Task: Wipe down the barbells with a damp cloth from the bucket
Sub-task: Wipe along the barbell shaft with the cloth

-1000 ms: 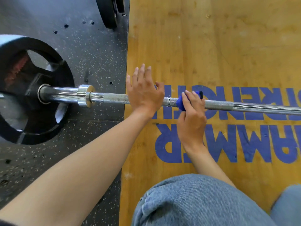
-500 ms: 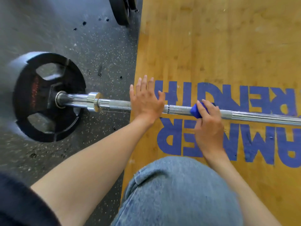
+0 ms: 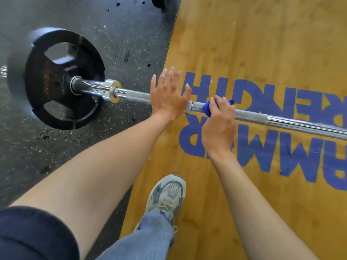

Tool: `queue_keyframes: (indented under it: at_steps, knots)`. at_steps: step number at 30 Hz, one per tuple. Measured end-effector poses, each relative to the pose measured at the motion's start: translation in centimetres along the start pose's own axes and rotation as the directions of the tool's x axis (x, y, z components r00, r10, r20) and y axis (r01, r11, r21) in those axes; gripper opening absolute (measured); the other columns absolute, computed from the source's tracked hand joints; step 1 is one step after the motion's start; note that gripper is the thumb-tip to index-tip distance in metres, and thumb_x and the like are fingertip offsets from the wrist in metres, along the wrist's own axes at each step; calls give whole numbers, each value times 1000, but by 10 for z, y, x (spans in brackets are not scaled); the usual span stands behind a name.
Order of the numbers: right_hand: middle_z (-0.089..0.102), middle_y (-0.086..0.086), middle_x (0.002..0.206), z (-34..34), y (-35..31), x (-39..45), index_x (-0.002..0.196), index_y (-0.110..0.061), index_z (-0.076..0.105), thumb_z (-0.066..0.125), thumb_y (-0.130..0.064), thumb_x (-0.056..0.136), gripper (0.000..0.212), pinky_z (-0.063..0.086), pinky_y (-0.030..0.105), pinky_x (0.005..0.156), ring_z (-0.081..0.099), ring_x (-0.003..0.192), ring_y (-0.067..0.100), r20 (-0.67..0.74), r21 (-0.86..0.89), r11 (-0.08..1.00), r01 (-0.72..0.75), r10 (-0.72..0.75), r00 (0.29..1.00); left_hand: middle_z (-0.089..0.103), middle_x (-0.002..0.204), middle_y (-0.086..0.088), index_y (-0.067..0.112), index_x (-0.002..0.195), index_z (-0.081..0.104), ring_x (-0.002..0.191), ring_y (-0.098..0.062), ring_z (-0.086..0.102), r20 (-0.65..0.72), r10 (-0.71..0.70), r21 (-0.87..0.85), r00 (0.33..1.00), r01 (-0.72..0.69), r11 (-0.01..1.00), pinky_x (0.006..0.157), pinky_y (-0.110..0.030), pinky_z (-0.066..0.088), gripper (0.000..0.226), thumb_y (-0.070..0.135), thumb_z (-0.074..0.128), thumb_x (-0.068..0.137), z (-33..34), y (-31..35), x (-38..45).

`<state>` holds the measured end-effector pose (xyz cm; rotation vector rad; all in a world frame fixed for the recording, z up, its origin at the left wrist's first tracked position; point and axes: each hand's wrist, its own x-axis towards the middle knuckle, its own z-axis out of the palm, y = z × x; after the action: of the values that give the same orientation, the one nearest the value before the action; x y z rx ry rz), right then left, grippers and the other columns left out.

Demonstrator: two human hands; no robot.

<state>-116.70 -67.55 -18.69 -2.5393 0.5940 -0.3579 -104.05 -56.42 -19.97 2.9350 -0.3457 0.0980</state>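
L hand (image 3: 169,96): laid flat on top of the barbell (image 3: 281,121), palm down, fingers straight and spread, pointing away from the person; nothing gripped, released. Forearm runs from lower-left of frame, dark sleeve (image 3: 33,235) pushed up at the elbow.

R hand (image 3: 218,126): fingers curled over the bar from the near side, clenched round a blue cloth (image 3: 207,108) wrapped on the shaft. Cloth shows at the thumb side and a small bit past the fingertips; rest hidden under the hand. Wrist bent, forearm comes in from lower-right.

Hands sit near each other, approx. side by side on the knurled section, a short stretch of bare knurling between them.

Barbell lies across the frame, L end on the black speckled rubber floor (image 3: 93,25), remainder over the wood platform (image 3: 262,34). Black weight plate (image 3: 56,79) loaded at L end, collar (image 3: 111,91) just inboard of it, well apart from L hand. Plate image blurred.

Edges/room: rubber-to-wood seam runs diag. under L hand. Bar shaft to the R of the cloth is bare, smooth chrome beyond the knurl, out to frame edge. Blue lettering (image 3: 272,143) printed on platform, upside down to viewer, under and behind the bar. One shoe (image 3: 169,194) and jeans leg (image 3: 148,237) stand on the wood, near side of bar. Part of another dark object at top edge; cannot tell what.
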Motion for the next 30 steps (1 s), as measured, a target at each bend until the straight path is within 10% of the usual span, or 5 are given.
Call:
queue_keyframes:
  at_steps: [3, 8, 13, 18, 30]
  knots:
    - [50, 12, 151, -9, 16, -13, 144, -3, 53, 47, 14, 90, 56, 25, 47, 123, 39, 145, 33, 60, -18, 979, 202, -200, 978, 45, 158, 0, 23, 146, 52, 149, -21, 35, 9, 2, 13, 1000, -2, 1000, 124, -47, 14, 69, 56, 21, 94, -2, -1, -10]
    - [51, 15, 149, -13, 12, -28, 141, 0, 56, 49, 14, 91, 52, 24, 47, 123, 38, 145, 35, -17, -10, 998, -68, 68, 998, 45, 158, -1, 22, 146, 53, 149, -22, 35, -13, -5, 10, 1000, 5, 1000, 124, -48, 15, 68, 55, 20, 96, -3, -7, -33]
    - [49, 11, 152, -4, -4, -51, 146, -3, 51, 50, 16, 87, 62, 29, 45, 121, 38, 146, 32, 136, -13, 954, 300, -295, 946, 53, 151, -5, 19, 139, 61, 144, -25, 44, -132, -22, -28, 991, 18, 999, 121, -51, 23, 60, 48, 28, 98, 0, -14, -62]
    - [47, 14, 153, -21, 9, -87, 146, -1, 51, 50, 15, 92, 56, 25, 44, 123, 36, 147, 33, 32, -48, 999, 22, -21, 999, 52, 153, -6, 20, 139, 61, 145, -26, 42, -180, 3, -51, 984, -12, 999, 122, -53, 23, 52, 41, 35, 100, -3, -20, -100]
    - [48, 13, 152, -33, -4, -151, 144, 0, 52, 51, 17, 88, 58, 19, 44, 125, 34, 148, 33, 110, -23, 997, 78, -75, 991, 43, 160, 0, 22, 148, 52, 152, -22, 30, -178, 7, 1, 984, -7, 1000, 124, -52, 19, 51, 35, 34, 102, -15, -26, -189]
